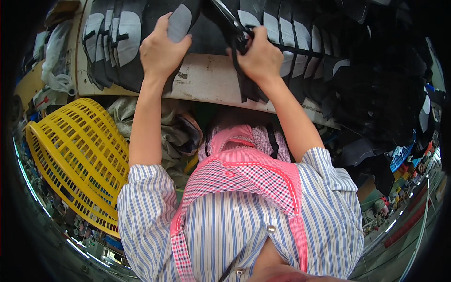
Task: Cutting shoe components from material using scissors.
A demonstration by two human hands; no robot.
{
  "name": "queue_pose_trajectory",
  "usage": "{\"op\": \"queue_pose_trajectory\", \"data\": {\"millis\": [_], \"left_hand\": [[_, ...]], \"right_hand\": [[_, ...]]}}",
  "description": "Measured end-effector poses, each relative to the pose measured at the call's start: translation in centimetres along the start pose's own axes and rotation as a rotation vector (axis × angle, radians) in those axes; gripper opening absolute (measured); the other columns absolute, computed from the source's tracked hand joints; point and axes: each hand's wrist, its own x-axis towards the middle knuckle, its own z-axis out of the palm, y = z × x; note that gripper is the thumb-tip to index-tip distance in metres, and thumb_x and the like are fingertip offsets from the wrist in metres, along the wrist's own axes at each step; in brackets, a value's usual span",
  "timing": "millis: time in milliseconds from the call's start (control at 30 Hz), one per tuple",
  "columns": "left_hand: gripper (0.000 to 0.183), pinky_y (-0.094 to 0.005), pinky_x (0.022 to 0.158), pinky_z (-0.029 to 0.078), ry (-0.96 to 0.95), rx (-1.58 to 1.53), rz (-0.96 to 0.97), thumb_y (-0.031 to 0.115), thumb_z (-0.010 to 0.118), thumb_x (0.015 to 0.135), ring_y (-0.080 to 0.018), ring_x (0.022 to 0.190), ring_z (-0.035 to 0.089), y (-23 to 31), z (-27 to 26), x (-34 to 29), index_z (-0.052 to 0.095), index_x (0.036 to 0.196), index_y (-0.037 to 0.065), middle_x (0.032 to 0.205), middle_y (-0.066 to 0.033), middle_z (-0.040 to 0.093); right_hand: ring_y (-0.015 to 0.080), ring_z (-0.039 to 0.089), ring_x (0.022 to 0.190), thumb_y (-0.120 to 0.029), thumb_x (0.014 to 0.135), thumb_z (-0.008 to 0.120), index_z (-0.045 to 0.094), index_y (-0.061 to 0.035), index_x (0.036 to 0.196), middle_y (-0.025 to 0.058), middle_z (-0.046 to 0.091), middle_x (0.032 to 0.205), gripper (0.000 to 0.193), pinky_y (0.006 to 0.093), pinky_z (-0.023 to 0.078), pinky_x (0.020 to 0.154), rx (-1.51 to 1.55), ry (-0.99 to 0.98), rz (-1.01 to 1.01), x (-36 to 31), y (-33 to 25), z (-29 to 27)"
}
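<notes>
Looks like a workshop, judging by rows of overlapping black-and-grey pieces along a pale desk, a yellow basket and strip lights.

A scuffed off-white table with dark stains along its bare front strip, overlapping black pieces with pale patches fanned at left, similar rows lining the right.

The left hand pinches a dark piece with a pale grey patch over the worktop; the right hand grips black-handled scissors beside it; overlapping dark panels with light patches lie to both sides; a yellow mesh basket tilts at the left; a pink checked apron covers part of a striped shirt.
</notes>
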Motion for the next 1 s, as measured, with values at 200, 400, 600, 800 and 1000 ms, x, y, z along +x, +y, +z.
{"op": "queue_pose_trajectory", "data": {"millis": [200, 400, 600, 800, 1000], "left_hand": [[0.077, -0.0406, 0.087, 0.035, 0.105, 0.38, -0.267, 0.054, 0.062, 0.061, -0.0359, 0.107, 0.039, -10.9, -3.2, 4.4, 0.044, 0.117, 0.003, 0.117, -0.022, 0.041], [0.048, -0.0347, 0.084, 0.036, 0.116, -0.434, 0.105, 0.042, 0.058, 0.072, -0.0264, 0.096, 0.047, -3.1, 2.4, 0.2, 0.055, 0.1, 0.002, 0.096, -0.0127, 0.055], [0.075, -0.0376, 0.083, 0.035, -0.222, -0.108, 0.251, 0.05, 0.065, 0.06, -0.0305, 0.103, 0.037, 5.0, 7.7, -2.9, 0.045, 0.114, 0.003, 0.113, -0.0145, 0.041], [0.052, -0.0359, 0.075, 0.04, -0.081, 0.045, 0.407, 0.021, 0.066, 0.063, -0.0296, 0.094, 0.045, 6.1, 9.8, -3.6, 0.049, 0.109, 0.006, 0.106, -0.013, 0.047], [0.034, -0.0291, 0.045, 0.029, 0.068, -0.462, 0.07, 0.025, 0.051, 0.083, -0.0126, 0.052, 0.027, 4.3, 4.8, -0.3, 0.043, 0.065, -0.002, 0.052, -0.0102, 0.03]], "right_hand": [[0.0331, 0.058, 0.073, -0.023, 0.06, 0.066, 0.043, -0.0019, 0.094, 0.0163, 0.059, 0.076, 0.046, 0.0378, 0.045, 0.066, 0.126, -0.063, 0.035, 2.5, 0.0, 0.2], [0.0133, 0.056, 0.061, -0.025, 0.07, 0.065, 0.047, 0.001, 0.084, 0.0075, 0.057, 0.065, 0.034, 0.0235, 0.043, 0.057, 0.995, -0.33, 0.234, -1.3, 1.7, -1.6], [0.0047, 0.036, 0.038, -0.012, 0.08, 0.045, 0.041, -0.0041, 0.075, 0.0051, 0.049, 0.058, 0.011, 0.016, 0.028, 0.035, 1.252, -0.358, 0.498, -7.2, 5.7, -1.4], [0.0034, 0.04, 0.048, -0.008, 0.069, 0.063, 0.041, -0.0032, 0.085, 0.0014, 0.047, 0.06, 0.027, 0.0176, 0.031, 0.042, 0.705, 0.119, 0.184, -8.0, 10.6, -3.1], [0.0235, 0.058, 0.062, -0.023, 0.053, 0.078, 0.041, -0.0036, 0.09, 0.0097, 0.057, 0.075, 0.056, 0.0307, 0.046, 0.056, -0.179, 0.488, 0.2, -4.3, 13.1, -15.5]]}}
